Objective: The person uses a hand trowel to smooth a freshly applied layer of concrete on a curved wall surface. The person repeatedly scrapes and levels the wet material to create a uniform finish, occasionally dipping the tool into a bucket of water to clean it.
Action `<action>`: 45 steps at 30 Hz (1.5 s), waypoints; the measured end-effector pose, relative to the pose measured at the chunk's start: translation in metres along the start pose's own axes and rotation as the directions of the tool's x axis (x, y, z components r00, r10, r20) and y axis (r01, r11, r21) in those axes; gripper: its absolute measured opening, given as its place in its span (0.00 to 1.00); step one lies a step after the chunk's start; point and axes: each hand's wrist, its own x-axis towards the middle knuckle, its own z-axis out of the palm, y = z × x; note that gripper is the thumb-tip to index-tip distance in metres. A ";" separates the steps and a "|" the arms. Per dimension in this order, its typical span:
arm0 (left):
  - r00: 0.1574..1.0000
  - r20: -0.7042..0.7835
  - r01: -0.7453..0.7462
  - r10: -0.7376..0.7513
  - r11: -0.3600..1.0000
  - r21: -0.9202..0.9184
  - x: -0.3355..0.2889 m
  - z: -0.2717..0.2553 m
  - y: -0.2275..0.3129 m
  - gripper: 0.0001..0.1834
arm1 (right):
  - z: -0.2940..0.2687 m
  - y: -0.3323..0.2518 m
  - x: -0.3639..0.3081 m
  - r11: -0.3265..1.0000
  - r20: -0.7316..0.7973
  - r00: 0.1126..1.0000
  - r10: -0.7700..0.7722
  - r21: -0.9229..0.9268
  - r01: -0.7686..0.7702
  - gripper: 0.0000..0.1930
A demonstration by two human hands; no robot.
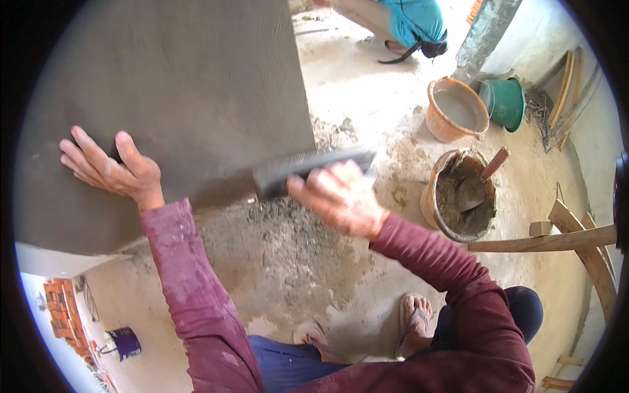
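Note:
My left hand rests with its fingers spread on a wall coated in smooth, damp grey plaster. In my right hand, closed around its grip, is a dark plastering float, smeared by motion. The float lies along the lower right part of the plastered face, and its right end reaches past the wall's edge. Crumbs of fallen mortar litter the floor beneath it. To the right stands a bucket of grey mortar, with a trowel stuck in it, wooden handle up.
Behind the mortar bucket are an orange bucket of cloudy water and a tipped green bucket. Wooden boards stand at the right. Another person in blue bends at the top. A dark pail and bricks are lower left.

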 end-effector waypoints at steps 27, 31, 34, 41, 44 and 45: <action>0.996 -0.028 -0.087 0.087 0.996 -0.017 0.003 -0.001 -0.011 0.37 | 0.043 0.025 0.002 0.980 0.152 0.983 -0.106 -0.152 0.129 0.33; 0.992 -0.043 -0.123 0.121 0.992 -0.041 0.006 -0.001 -0.016 0.37 | 0.024 -0.001 -0.007 0.993 0.155 0.982 -0.107 0.067 0.097 0.35; 0.997 -0.022 -0.076 0.076 0.997 -0.009 0.003 -0.002 -0.010 0.37 | -0.002 0.026 0.000 1.000 -0.064 0.998 -0.011 -0.017 0.010 0.32; 0.996 -0.039 -0.075 0.074 0.997 -0.026 0.005 0.002 -0.008 0.37 | 0.010 0.025 0.019 0.976 0.088 0.993 -0.078 -0.197 0.094 0.27; 0.997 -0.051 -0.065 0.063 0.998 -0.023 0.002 0.001 -0.008 0.38 | -0.010 0.011 0.006 0.977 0.104 0.987 -0.125 0.186 0.104 0.26; 0.998 -0.044 -0.049 0.048 0.999 -0.014 0.002 -0.001 -0.007 0.38 | -0.024 0.016 0.007 0.979 0.088 0.993 -0.081 0.193 0.063 0.25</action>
